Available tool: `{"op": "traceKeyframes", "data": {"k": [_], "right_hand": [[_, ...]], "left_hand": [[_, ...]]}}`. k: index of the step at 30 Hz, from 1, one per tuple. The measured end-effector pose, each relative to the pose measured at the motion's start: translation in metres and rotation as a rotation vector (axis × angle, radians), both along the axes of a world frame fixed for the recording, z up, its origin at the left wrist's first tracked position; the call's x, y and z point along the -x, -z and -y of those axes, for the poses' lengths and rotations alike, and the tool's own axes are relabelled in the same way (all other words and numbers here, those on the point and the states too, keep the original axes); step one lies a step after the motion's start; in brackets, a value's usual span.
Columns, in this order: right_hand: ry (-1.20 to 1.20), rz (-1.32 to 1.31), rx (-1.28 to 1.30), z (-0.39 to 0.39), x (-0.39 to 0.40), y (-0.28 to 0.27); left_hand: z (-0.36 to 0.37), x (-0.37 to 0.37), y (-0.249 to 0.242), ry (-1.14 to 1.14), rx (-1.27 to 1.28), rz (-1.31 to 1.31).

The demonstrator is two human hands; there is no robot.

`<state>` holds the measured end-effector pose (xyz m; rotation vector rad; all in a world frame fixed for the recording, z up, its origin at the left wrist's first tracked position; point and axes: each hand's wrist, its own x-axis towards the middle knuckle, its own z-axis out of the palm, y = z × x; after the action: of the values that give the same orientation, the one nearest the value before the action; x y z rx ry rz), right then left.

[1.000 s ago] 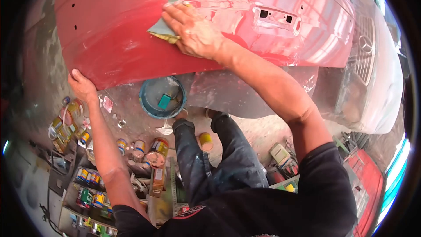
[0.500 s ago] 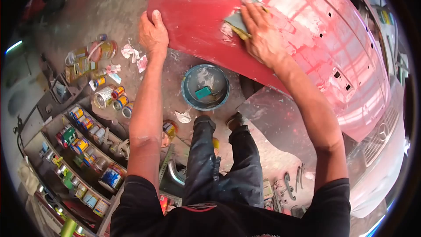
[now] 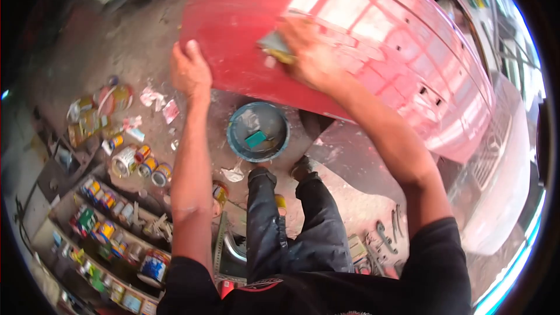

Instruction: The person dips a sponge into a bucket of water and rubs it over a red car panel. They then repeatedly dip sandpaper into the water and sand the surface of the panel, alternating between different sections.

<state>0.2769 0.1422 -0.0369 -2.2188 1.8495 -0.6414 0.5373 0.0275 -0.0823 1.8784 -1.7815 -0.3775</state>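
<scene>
A red car panel (image 3: 233,52) slants across the top of the head view, with pale scuffed patches and small dark holes. My left hand (image 3: 191,73) grips its left edge near the lower corner, thumb on top. Pressed flat to the panel's face, my right hand (image 3: 308,52) is closed on a grey sanding sheet (image 3: 272,42) with a yellowish layer along its lower side. The right fingers are blurred. Below the panel, a blue basin (image 3: 231,135) on the floor holds cloudy water and a green block (image 3: 255,139).
Several paint cans (image 3: 124,161) and crumpled papers (image 3: 153,98) lie on the floor at left. A divided shelf (image 3: 44,227) of cans stands lower left. Metal tools (image 3: 385,237) lie right of my feet. A car front with a grille (image 3: 493,150) is at far right.
My right hand has slid left across the panel with the sanding sheet, toward the panel's left edge. My left hand keeps its hold. The whole view has shifted somewhat.
</scene>
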Motion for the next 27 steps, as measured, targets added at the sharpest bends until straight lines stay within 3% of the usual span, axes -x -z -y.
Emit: {"op": "traceKeyframes", "data": {"k": [2,4,10,13,18,24,27], "right_hand": [[-0.064,-0.290,-0.061,0.034,-0.029,-0.001],[-0.047,-0.081,-0.109,0.022,-0.016,-0.005],[0.132,-0.208,-0.123,-0.090,0.079,-0.035],[0.007,-0.257,-0.055,-0.046,0.047,-0.008],[0.059,-0.184,-0.013,-0.006,0.001,0.001],[0.113,-0.055,-0.141,-0.072,0.063,-0.013],[0.121,-0.201,-0.155,-0.117,0.101,-0.029]], "left_hand": [[0.004,-0.008,0.018,0.025,0.120,0.044],[0.002,-0.006,0.012,0.031,0.098,0.052],[0.000,0.001,0.000,0.009,0.049,0.053],[-0.001,-0.001,0.002,0.019,0.038,0.033],[0.001,-0.003,0.005,0.025,0.050,0.018],[0.003,-0.004,0.008,-0.001,0.060,0.089],[0.005,-0.002,0.006,-0.019,0.062,0.090]]}}
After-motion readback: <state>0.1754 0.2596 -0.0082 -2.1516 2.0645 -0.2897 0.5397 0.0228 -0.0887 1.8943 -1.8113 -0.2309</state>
